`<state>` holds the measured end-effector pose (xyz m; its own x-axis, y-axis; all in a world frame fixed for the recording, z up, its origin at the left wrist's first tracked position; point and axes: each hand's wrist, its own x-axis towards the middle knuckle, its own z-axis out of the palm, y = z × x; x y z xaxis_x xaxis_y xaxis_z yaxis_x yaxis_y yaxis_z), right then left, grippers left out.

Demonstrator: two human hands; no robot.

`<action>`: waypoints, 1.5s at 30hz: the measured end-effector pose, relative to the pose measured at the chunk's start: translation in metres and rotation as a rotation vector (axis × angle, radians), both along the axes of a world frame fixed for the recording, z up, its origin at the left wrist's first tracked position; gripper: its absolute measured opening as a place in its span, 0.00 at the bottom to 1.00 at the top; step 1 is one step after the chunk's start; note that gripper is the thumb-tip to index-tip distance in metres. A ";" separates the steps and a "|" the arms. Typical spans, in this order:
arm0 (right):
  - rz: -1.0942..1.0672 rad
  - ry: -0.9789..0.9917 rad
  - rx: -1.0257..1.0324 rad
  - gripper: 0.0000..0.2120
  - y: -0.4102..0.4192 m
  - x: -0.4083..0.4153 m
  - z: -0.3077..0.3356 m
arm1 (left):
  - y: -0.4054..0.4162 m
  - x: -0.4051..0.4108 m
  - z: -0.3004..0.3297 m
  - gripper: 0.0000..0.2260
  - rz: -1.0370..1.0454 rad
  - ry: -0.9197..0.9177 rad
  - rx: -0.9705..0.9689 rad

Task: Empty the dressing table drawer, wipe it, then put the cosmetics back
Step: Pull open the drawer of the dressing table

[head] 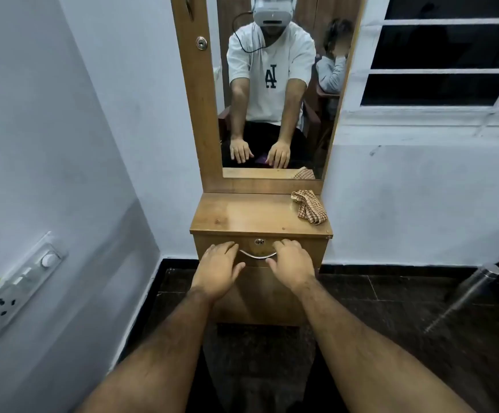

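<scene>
1. Left hand (219, 271): reaches forward, palm down, fingers straight and loosely spread; fingertips lie at the left end of the handle (257, 255). Holds nothing.
2. Right hand (293, 262): reaches forward, palm down, fingers slightly bent at the right end of the handle. Cannot tell whether the fingertips hook it; nothing is plainly gripped.
3. The hands sit side by side, apart, with the curved metal handle showing in the gap between them.
4. Drawer (316, 248): closed, front flush with the cabinet, directly under both hands. A round lock (259, 242) sits just above the handle, between the hands.
5. Tabletop (242, 213): wooden, just beyond the fingertips, above the drawer.
6. Checked cloth (309, 205): crumpled on the tabletop, beyond and to the right of the right hand, near the back corner.
7. Mirror (272, 84): upright behind the tabletop, farthest from the hands; reflects a seated person with both arms out.
</scene>
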<state>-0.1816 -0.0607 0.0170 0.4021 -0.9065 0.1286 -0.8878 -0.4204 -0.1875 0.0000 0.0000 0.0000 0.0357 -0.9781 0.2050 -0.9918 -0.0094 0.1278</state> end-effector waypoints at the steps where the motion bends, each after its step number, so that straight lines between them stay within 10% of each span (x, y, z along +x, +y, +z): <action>1: 0.004 -0.001 0.047 0.16 -0.003 0.002 -0.002 | -0.004 0.000 -0.003 0.23 -0.007 0.017 0.016; 8: -0.044 -0.059 0.159 0.11 -0.034 0.016 -0.030 | -0.038 0.004 -0.038 0.18 -0.001 0.225 0.038; 14: -0.293 -0.274 0.282 0.09 -0.048 0.025 -0.052 | -0.059 -0.003 -0.059 0.11 0.474 0.837 -0.004; 17: -0.553 -0.608 0.476 0.12 -0.056 0.028 -0.062 | -0.072 -0.006 -0.070 0.10 0.744 1.485 0.000; 20: -0.757 -1.097 0.838 0.13 -0.059 0.035 -0.068 | -0.078 -0.011 -0.063 0.08 0.836 1.864 -0.113; 24: -0.721 -1.264 1.074 0.16 -0.062 0.043 -0.078 | -0.078 -0.009 -0.042 0.16 0.823 2.126 -0.274; 45: -0.755 -1.175 1.029 0.08 -0.038 0.039 -0.080 | -0.063 0.017 -0.025 0.08 0.860 1.947 -0.256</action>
<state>-0.1424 -0.0983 -0.0631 0.0084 -0.7277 -0.6859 -0.0206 0.6856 -0.7276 0.0165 -0.0626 -0.0254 0.6161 -0.5721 -0.5414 0.6085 -0.0907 0.7883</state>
